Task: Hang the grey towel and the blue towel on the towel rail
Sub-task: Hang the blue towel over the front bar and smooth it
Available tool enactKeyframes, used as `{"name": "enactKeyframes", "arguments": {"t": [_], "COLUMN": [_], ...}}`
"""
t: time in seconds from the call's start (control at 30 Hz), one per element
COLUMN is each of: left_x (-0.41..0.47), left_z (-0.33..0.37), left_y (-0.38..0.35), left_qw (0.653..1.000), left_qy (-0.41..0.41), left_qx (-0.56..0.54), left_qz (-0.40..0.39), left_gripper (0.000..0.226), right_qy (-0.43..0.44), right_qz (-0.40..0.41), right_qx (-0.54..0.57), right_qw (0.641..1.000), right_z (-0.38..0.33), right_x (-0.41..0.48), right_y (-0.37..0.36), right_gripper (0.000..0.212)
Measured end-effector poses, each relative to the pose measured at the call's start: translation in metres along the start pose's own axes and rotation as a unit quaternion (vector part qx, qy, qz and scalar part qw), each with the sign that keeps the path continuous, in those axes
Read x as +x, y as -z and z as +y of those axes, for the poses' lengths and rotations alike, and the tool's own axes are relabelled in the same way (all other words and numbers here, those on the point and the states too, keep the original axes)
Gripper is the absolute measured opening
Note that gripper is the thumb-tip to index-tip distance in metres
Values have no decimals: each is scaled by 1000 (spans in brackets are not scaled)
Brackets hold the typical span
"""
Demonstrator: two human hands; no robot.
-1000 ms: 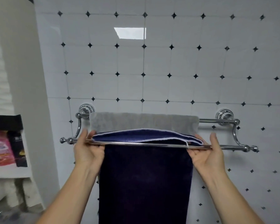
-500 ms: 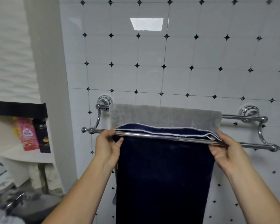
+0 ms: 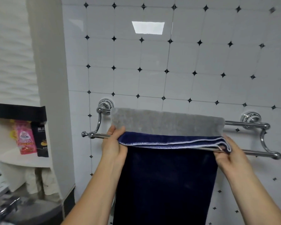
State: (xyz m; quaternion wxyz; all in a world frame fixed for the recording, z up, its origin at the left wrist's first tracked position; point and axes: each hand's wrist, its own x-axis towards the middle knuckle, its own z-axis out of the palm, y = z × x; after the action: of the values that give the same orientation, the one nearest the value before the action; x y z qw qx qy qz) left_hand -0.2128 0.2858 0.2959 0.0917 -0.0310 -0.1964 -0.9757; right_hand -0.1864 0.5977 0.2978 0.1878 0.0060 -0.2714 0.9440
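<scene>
So, closest to us, both forearms come up from the bottom of the view and our hands sit at either end of the blue towel [image 3: 165, 184]. Our left hand [image 3: 113, 143] is curled round the towel's left edge right at the fold, with the thumb up by the bottom corner of the grey towel [image 3: 165, 123]. Our right hand [image 3: 229, 153] pinches the right end of the fold, where the hems stack up.

The blue towel is draped over the front bar of the towel rail [image 3: 256, 154]. Its long dark panel hangs straight down between our arms and looks flat and smooth, with white-stitched hems bunched in layers on top of the bar. Left of our left hand, a short bare bit of bar runs out to a ball finial [image 3: 83, 134]. Right of our right hand there's a longer bare stretch, so more free room on that side.

Just behind, the grey towel hangs over the back bar. It's fluffy and matte, with a straight top edge. Its left edge sits just beside the left bracket, and bare bar shows to its right.

The rail itself is shiny chrome: round tube, curved brackets and patterned round wall mounts. Behind it is the glossy white tile wall [image 3: 152, 62], dotted with little black diamonds. Off to the left, a recess [image 3: 2, 135] holds a pink packet [image 3: 25, 138] and a black packet [image 3: 41, 140].
</scene>
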Motion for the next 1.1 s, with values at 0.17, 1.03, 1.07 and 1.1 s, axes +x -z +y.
{"name": "enactKeyframes", "arguments": {"t": [0.17,1.03,1.07,1.1], "left_x": [2,5,5,4], "left_z": [-6,-11,-10,-8], "left_y": [14,19,19,18], "left_qw": [990,981,981,981], "left_qy": [-81,-133,-131,-129], "left_qx": [115,139,140,141], "left_qz": [31,18,20,24], "left_gripper": [32,31,32,32], "right_qy": [2,326,280,230], "right_qz": [-39,-100,-173,-233], "right_qx": [-29,-717,-745,-765], "right_qw": [999,607,581,554], "right_z": [-1,-10,1,14], "right_x": [-6,-52,-45,-39], "right_y": [10,-30,-50,-67], "right_gripper": [22,19,13,17]}}
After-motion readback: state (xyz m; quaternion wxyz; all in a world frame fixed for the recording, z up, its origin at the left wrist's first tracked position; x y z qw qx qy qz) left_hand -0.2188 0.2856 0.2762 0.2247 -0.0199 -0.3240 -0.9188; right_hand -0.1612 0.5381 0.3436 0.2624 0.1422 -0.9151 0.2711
